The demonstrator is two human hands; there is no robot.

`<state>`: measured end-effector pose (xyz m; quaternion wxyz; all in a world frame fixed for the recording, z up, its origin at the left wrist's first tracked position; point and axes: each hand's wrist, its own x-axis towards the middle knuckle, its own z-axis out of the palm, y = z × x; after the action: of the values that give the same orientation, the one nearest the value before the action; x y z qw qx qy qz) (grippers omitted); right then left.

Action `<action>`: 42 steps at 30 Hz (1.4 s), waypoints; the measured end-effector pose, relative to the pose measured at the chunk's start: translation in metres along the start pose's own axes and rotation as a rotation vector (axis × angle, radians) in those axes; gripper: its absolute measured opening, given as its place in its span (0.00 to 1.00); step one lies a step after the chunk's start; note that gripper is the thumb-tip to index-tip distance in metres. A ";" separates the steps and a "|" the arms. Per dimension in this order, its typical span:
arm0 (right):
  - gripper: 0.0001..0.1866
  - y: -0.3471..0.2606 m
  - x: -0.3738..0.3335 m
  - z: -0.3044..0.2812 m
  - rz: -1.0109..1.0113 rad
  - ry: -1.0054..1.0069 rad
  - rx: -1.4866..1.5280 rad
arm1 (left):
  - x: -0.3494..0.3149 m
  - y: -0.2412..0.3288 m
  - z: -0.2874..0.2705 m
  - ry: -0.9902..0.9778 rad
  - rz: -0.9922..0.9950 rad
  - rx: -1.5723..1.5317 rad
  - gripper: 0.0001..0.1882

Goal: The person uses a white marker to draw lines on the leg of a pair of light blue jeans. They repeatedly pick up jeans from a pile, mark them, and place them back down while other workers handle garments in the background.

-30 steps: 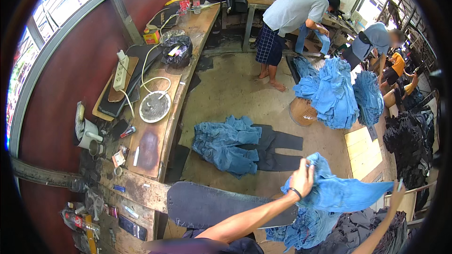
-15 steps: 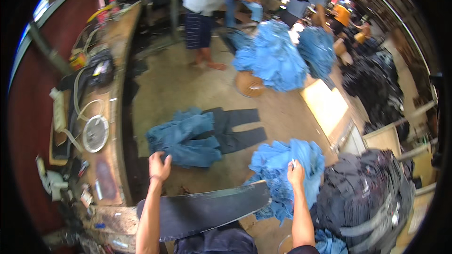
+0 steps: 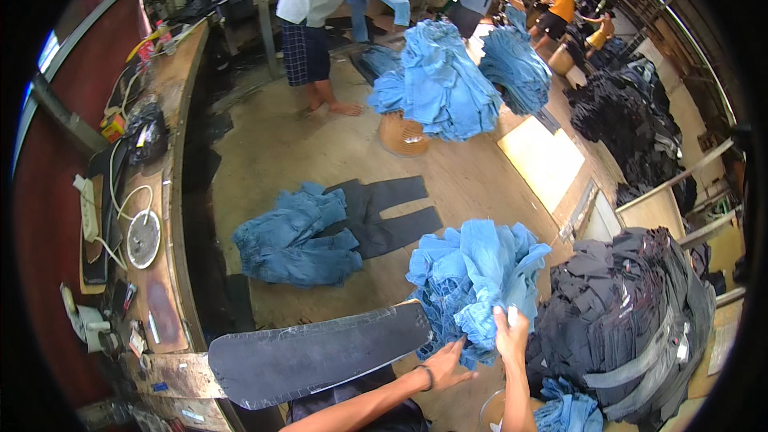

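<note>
Both my hands are at a heap of light blue denim garments (image 3: 480, 264) to the right of a long black padded board (image 3: 320, 352). My left hand (image 3: 446, 364) is at the heap's lower edge, with its fingers apart and nothing visibly held. A dark band circles that wrist. Closed at the heap's near right side, my right hand (image 3: 510, 338) grips a small white object (image 3: 513, 315), too small to name. Beyond the board, blue denim trousers (image 3: 296, 240) lie on the floor, partly over dark trousers (image 3: 392, 208).
A large stack of dark garments (image 3: 616, 320) stands right of my right hand. Along the left runs a wooden bench (image 3: 164, 288) with a round dish (image 3: 144, 238) and cables. Farther off, a barefoot person (image 3: 320, 32) stands near piled blue denim (image 3: 448, 80); other people work behind.
My left hand has crossed from the board's far left edge to the denim heap. My right hand has come lower, still gripping the small white object. The whole view has shifted slightly.
</note>
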<state>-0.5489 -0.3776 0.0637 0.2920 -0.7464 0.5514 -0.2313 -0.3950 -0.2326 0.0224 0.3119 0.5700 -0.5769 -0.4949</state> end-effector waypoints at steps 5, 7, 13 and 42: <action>0.18 -0.023 0.025 0.042 0.151 0.203 0.257 | 0.050 -0.033 0.035 0.114 -0.165 0.051 0.36; 0.18 -0.025 0.057 0.092 0.218 0.211 0.357 | 0.046 -0.037 0.019 0.086 -0.286 0.047 0.26; 0.21 -0.051 0.072 0.139 0.060 -0.138 0.146 | -0.053 -0.028 -0.051 0.268 -0.192 0.086 0.18; 0.21 -0.189 -0.171 0.211 -0.203 -0.168 0.106 | -0.262 -0.099 -0.202 0.437 -0.355 0.672 0.37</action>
<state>-0.3271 -0.1339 0.0379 0.3511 -0.7986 0.4339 -0.2252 -0.1329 -0.0093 0.0484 0.1340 0.8216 -0.5193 -0.1934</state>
